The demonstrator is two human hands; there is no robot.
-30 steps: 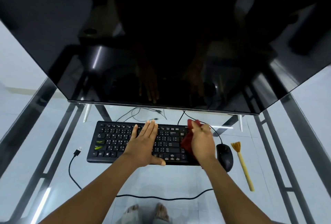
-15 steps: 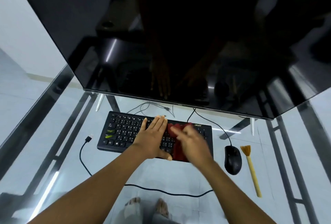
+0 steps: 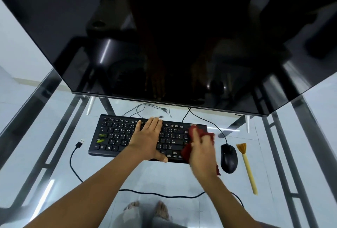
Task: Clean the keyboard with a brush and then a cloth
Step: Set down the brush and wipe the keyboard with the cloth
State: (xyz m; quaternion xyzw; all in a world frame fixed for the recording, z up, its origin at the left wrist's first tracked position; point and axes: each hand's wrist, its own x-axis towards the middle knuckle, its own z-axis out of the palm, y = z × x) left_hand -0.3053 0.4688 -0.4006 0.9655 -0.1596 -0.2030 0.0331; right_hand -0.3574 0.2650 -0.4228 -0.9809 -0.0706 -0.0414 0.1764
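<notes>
Rightward since half a second ago, the right hand [image 3: 201, 152] has swept the red cloth [image 3: 187, 152] from beside the left hand to the right end of the black keyboard [image 3: 116, 136], its fingers bunched around the cloth, slightly blurred. The left hand [image 3: 147, 140] stays flat on the middle keys, fingers straight and close together. On the glass counter [image 3: 164, 178], the mouse [image 3: 228, 158] and the brush [image 3: 247, 165] lie untouched just right of the keyboard.

Head-worn view, facing forward and down, near a keyboard [image 3: 145, 137]
</notes>
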